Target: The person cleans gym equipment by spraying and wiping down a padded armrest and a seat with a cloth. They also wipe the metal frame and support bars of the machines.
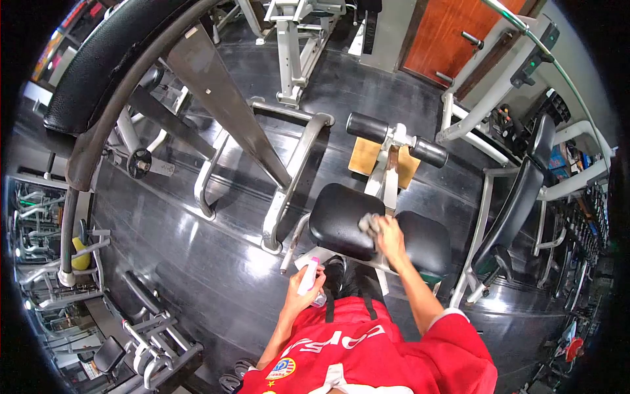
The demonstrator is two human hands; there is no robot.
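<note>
A white spray bottle (307, 278) with a pink part at its top is held in my left hand (303, 294), low in front of the red shirt. My right hand (390, 241) is closed on a crumpled greyish cloth (371, 224), at the inner edge of the left black seat pad (342, 213). Beside it, the right black seat pad (425, 244) lies partly behind my right wrist. Beyond the pads stand two black foam rollers (367, 127) on a white metal post.
A grey metal frame (289, 180) rises at the left, with a large black pad (108, 65) at the upper left. Another padded bench (508, 220) stands at the right. A wooden board (365, 156) lies under the rollers. An orange-brown door (440, 39) is at the back.
</note>
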